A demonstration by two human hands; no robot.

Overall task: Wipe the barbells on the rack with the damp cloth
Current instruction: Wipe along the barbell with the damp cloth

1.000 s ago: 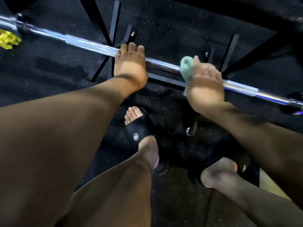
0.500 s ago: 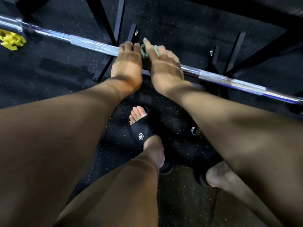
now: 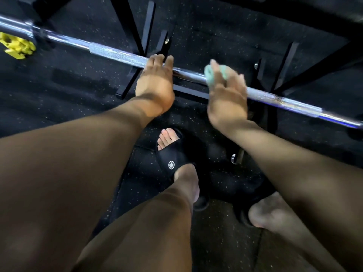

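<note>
Chrome steel runs across my view: the barbell (image 3: 188, 74) slants from upper left down to lower right, above the speckled black rubber floor (image 3: 59, 95), with the black bars of the rack (image 3: 145, 28) crossing under it. My right hand (image 3: 227, 93) wraps the mint-green damp cloth (image 3: 209, 74) around the bar's smooth middle stretch, fingers curled over cloth and steel together. My left hand (image 3: 156, 79) sits just beside it on the bar, fingers hooked over the top at the edge of the knurling. A yellow collar clip (image 3: 16, 47) lies near the bar's left end. Below, my foot wears a black slide sandal (image 3: 172, 158).
</note>
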